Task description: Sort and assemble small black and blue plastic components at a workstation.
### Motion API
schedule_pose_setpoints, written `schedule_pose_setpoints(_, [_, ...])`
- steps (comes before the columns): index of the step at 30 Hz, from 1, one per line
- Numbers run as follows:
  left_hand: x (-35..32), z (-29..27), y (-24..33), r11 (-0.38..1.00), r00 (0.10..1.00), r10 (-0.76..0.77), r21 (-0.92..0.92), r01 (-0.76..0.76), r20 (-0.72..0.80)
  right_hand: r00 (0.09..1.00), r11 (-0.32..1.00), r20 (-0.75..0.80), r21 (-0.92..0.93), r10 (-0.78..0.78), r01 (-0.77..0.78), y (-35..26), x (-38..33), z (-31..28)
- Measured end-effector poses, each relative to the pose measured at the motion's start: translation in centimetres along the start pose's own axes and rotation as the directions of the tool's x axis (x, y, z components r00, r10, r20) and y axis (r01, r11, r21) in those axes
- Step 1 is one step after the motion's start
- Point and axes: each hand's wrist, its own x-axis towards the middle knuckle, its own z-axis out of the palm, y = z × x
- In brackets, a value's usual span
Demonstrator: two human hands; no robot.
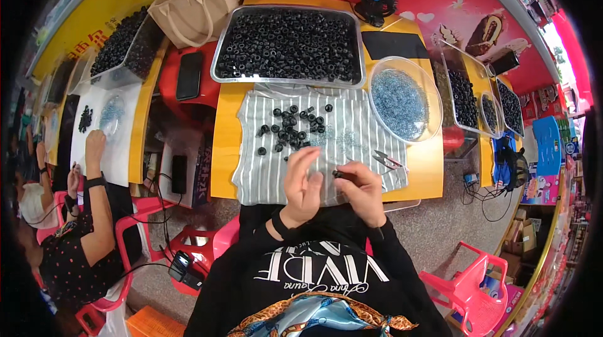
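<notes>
A small black ring [338, 174] is held in the fingers of the right hand [363, 191]. The ring sits just over the near edge of the striped cloth [352, 130], between the two hands. It is too small for its hole or its long side to be made out, so which way it points cannot be told. The left hand [303, 187] is raised just beside it, palm turned to the right, with the fingers loosely spread and nothing seen in them.

A loose pile of black rings [292, 125] is spread on the cloth, farther from the person. Small snips [386, 160] are laid on the cloth, near the right hand. The cloth is spread on a yellow desk [221, 142]. A metal tray [218, 54] full of black rings is set at the far side, touching the cloth's far edge. A clear bowl [434, 101] of pale blue bits is set to the right of the tray.

At the far left, another person's hand [95, 146] is rested on a white sheet.
</notes>
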Motion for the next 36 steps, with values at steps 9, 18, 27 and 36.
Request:
schedule_pose_setpoints(9, [0.4,0.6,0.7,0.99,1.0,0.0,0.144,-0.003,0.024,0.999,0.995,-0.028,0.1,0.028,-0.025,0.5,-1.7,-2.1])
schedule_pose_setpoints(18, [0.1,0.6,0.9,0.986,0.988,-0.094,0.152,0.075,0.126,0.979,0.935,0.193,-0.353,0.067,0.006,-3.0,-2.4,-9.0])
schedule_pose_setpoints(27, [-0.2,0.6,0.9,0.983,0.984,-0.106,0.165,0.082,0.142,0.608,0.862,-0.612,-0.34,-0.506,0.375,-10.3,5.4,-22.5])
schedule_pose_setpoints(36, [-0.4,0.2,0.2,0.996,0.972,-0.074,0.07,0.06,0.224,0.972,0.916,-0.106,-0.371,-0.208,0.155,-2.1,2.8,-10.5])
